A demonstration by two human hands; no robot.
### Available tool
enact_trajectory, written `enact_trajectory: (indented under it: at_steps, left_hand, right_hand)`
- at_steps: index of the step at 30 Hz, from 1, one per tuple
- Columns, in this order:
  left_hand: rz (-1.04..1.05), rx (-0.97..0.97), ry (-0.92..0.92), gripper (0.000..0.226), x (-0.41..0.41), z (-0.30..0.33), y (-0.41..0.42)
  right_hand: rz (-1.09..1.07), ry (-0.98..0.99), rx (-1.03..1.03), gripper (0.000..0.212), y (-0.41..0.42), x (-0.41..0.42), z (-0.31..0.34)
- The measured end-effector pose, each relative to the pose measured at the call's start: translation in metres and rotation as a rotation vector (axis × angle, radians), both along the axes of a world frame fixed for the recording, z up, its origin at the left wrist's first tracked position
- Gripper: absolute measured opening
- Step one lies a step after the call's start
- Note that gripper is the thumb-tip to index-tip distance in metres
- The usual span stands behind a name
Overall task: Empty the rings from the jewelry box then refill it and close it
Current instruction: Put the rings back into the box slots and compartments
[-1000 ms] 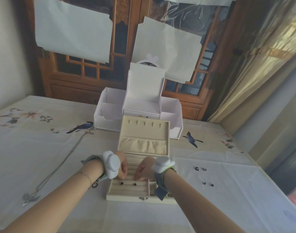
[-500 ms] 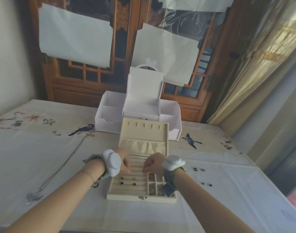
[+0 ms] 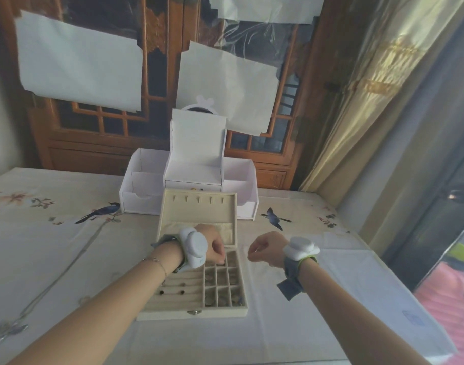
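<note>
Fingers of left hand (image 3: 211, 246) curl into beige velvety jewelry box (image 3: 194, 310); right hand (image 3: 265, 248) curled, contents unclear.

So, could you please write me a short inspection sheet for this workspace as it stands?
Surface: table under a pale cloth printed with birds.
Job's things: jewelry box open, lid upright; two dark rings in the ring rolls.
Clutter: white organizer behind the box; necklace at left.
Grips: left hand curled over the box's compartments; right hand curled, beside the box; contents unclear.
Cables: nothing seen.
Surroundings: wooden doors with paper sheets; curtain at right.
</note>
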State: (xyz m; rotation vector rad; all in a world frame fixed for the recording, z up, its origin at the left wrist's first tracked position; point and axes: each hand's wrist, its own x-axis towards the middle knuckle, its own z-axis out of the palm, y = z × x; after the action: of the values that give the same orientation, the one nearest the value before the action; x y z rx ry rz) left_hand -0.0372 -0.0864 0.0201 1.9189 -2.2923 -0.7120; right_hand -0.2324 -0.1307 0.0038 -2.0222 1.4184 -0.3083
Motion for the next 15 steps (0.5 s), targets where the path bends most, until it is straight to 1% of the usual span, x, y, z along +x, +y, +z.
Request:
enact_trajectory:
  at_steps: [5,8,12,15]
  left_hand:
    - [-0.028,-0.026,0.031,0.024,-0.039,-0.006,-0.012]
    - [-0.054,-0.028,0.020,0.025,-0.061,-0.012,-0.018]
    - [-0.068,0.003,-0.004,0.026,-0.091,-0.020,-0.027]
    - [-0.076,0.019,-0.005,0.027,-0.114,-0.026,-0.033]
  right_hand:
    - [-0.068,0.020,-0.047,0.015,-0.004,-0.036,-0.006]
    - [-0.107,0.063,-0.056,0.021,-0.005,-0.057,-0.008]
    - [-0.157,0.148,-0.040,0.022,-0.005,-0.083,-0.018]
    - [-0.181,0.206,-0.038,0.026,-0.004,-0.098,-0.024]
